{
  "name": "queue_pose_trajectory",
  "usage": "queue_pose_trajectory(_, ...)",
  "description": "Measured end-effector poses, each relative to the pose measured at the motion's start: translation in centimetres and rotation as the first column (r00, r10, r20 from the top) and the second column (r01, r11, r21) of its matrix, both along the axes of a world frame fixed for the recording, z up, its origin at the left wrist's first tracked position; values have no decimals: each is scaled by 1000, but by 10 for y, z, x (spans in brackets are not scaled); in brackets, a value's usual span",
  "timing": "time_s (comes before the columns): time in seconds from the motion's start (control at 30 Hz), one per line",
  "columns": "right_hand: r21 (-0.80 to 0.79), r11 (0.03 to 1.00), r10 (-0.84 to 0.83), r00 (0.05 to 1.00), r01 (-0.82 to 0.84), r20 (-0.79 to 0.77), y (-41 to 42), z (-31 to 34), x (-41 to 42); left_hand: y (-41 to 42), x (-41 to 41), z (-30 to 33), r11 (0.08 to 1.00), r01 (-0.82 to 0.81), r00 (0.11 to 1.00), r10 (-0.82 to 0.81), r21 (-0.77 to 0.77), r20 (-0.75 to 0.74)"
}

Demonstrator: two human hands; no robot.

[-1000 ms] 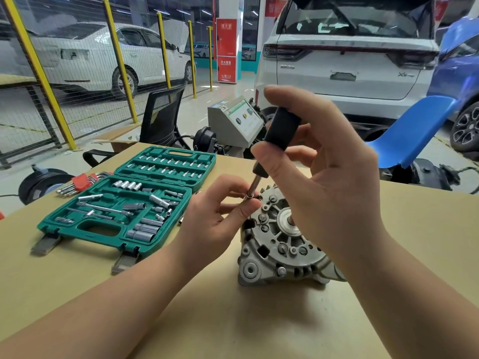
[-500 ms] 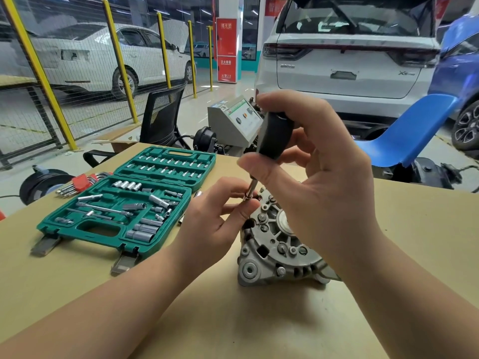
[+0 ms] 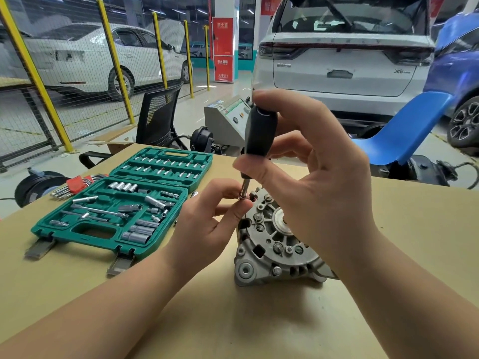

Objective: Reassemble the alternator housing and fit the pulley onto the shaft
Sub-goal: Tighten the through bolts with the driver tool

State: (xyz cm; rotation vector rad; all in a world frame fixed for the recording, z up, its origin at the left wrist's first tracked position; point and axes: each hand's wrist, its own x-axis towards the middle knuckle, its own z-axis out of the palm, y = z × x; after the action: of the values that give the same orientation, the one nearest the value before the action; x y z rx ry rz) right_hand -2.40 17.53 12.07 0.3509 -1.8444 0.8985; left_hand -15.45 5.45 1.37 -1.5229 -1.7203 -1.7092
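1. Grey cast metal is what the alternator housing (image 3: 274,244) is made of; it is sitting on the tan table (image 3: 259,320), near the middle, end face tilted up toward the viewer, which is likely giving easy access to the screws around its rim.
2. Working from above, the right hand (image 3: 321,182) is curling its thumb and fingers round the black handle of the screwdriver (image 3: 260,136), holding it nearly upright so the shaft is pointing down at the far-left edge of the housing.
3. Pinching low on the metal shaft where the tip is meeting the housing, the left hand (image 3: 210,221) is probably steadying the bit on a fastener; the fastener itself is hidden behind the fingertips.
4. No pulley is showing on the central hub, so by my reading the housing step is being done and the pulley is not yet fitted.
5. Lying open on the left of the table, the green tool case (image 3: 124,203) is holding rows of small bits in its far half and sockets, extension bars and a long driver in its near half.
6. Just beyond the far-left corner of the case, a red-holdered set of hex keys (image 3: 75,183) is resting on the table edge.
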Motion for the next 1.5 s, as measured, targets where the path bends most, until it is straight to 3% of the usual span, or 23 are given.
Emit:
queue_pose_trajectory(0.17, 20, 996, 87, 996, -88, 31, 1, -1, 2, 2, -2, 0, 1000, -14, 999, 14, 1, -53)
queue_pose_trajectory(0.5, 15, 1000, -24, 1000, 23, 4, 1, 1, 2, 0, 0, -1, 1000, -8, 1000, 8, -5, -15)
queue_pose_trajectory(0.67, 37, 995, 87, 995, -89, 41, 2, -2, 1, 1, -2, 0, 1000, 7, 1000, -7, 7, -7)
queue_pose_trajectory(0.97, 14, 999, -36, 998, 36, 52, 1, 0, 2, 1, 2, 0, 1000, -1, 1000, 0, 3, 21)
queue_pose_trajectory(1.27, 27, 999, 36, 992, -40, 123, -1, 1, 1, 0, -1, -1, 999, 35, 999, -35, -3, 29)
queue_pose_trajectory(1.5, 9, 999, -46, 991, 46, 126, -4, 2, 4, 2, 0, -4, 1000, -11, 998, 12, 18, -59)
